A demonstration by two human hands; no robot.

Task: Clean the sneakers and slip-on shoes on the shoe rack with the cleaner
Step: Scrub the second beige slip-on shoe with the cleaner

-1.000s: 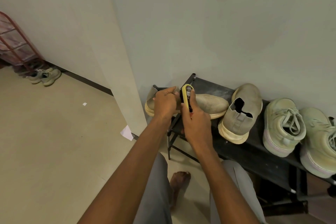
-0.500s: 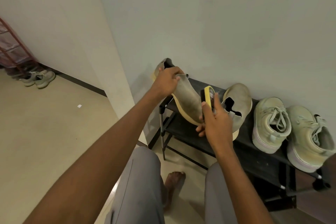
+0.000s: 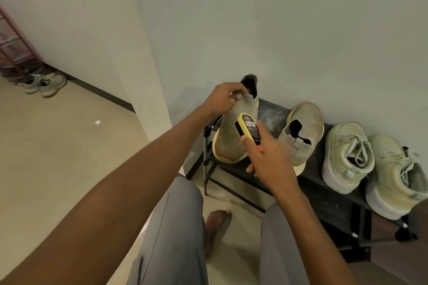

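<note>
My left hand (image 3: 223, 99) grips the collar of a tan slip-on shoe (image 3: 228, 141) and holds it toe-down above the left end of the black shoe rack (image 3: 328, 203). My right hand (image 3: 266, 157) holds a yellow shoe cleaner (image 3: 249, 131) with a black pad against the shoe's upper. The second slip-on (image 3: 301, 132) lies on the rack beside it. Two pale green lace-up sneakers (image 3: 347, 157) (image 3: 398, 180) stand at the right end of the rack.
A wall runs right behind the rack, and a pillar corner stands to its left. Another pair of sneakers (image 3: 46, 82) sits on the floor at far left beside a red rack (image 3: 14, 48). My knees and a bare foot (image 3: 216, 222) are below.
My left hand has lifted the slip-on off the rack and tipped it toe-down. My right hand has brought the cleaner onto the shoe's upper.
</note>
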